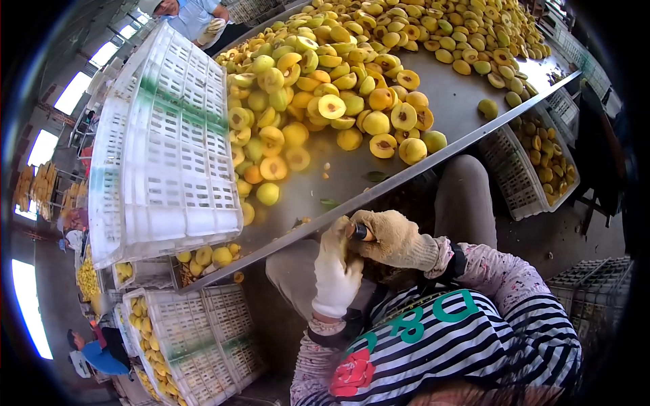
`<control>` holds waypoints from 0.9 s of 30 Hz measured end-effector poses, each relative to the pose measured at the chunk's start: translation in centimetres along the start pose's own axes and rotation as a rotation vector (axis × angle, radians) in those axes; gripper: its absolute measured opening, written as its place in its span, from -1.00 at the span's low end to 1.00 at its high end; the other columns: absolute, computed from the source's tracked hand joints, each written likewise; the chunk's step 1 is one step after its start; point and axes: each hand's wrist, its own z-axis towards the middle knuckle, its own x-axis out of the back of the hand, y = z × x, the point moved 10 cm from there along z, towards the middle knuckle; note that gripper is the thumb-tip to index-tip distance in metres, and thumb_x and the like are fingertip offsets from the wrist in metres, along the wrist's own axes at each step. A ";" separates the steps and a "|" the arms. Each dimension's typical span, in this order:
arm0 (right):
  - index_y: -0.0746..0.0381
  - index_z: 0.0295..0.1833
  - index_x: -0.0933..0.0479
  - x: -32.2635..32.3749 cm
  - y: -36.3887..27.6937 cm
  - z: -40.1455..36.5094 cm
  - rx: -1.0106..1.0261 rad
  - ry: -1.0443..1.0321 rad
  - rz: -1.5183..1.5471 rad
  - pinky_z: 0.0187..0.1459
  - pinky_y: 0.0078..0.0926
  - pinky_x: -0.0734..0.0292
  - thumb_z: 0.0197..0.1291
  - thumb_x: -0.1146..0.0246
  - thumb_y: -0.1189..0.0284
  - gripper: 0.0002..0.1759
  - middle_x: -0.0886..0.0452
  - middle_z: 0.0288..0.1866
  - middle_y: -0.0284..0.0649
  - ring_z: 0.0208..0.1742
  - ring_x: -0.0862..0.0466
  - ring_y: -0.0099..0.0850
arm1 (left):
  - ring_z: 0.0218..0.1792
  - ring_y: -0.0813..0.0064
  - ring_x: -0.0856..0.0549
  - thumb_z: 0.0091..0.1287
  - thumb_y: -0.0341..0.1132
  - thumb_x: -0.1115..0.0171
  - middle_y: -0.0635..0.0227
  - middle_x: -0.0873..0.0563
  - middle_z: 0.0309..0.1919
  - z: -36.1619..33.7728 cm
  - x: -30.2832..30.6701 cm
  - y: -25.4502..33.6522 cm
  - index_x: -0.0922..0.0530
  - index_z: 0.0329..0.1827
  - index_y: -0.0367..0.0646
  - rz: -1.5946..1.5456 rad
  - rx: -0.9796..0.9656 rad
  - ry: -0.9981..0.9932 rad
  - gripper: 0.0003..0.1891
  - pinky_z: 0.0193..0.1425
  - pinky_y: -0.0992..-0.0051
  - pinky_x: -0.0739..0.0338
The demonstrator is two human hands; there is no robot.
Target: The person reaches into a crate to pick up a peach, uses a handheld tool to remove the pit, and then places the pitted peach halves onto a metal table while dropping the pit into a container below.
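My right hand (pixel 391 238), in a tan work glove, is closed around a tool with a black handle (pixel 363 233) and an orange band; its working end is hidden. Against it, my left hand (pixel 337 271) in a white glove has its fingers curled together. A bit of yellow-green shows between the gloves, too covered to identify. Both hands are above my lap, just on my side of the metal table's edge (pixel 379 192). Beyond them, halved yellow peaches (pixel 332 106) lie heaped on the table, many with cut faces up.
A tall white plastic crate (pixel 169 155) stands on the table at left. Peach-filled crates stand below it (pixel 196 331) and at right (pixel 521 169). More crates (pixel 592 291) sit at lower right. One person (pixel 193 20) is across the table; another (pixel 101 352) is at far left.
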 end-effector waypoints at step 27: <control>0.29 0.07 -0.61 -7.4 1.8 0.4 -0.225 -0.400 0.524 -0.03 -0.33 -0.53 0.41 -0.16 0.01 -0.48 -0.69 -0.22 -0.08 -0.17 -0.66 -0.25 | 0.01 0.32 -0.68 0.61 -0.12 0.08 0.18 -0.71 -0.05 0.8 3.2 -0.5 -0.64 0.06 -0.32 -0.669 0.124 0.520 -0.56 0.18 0.30 -0.58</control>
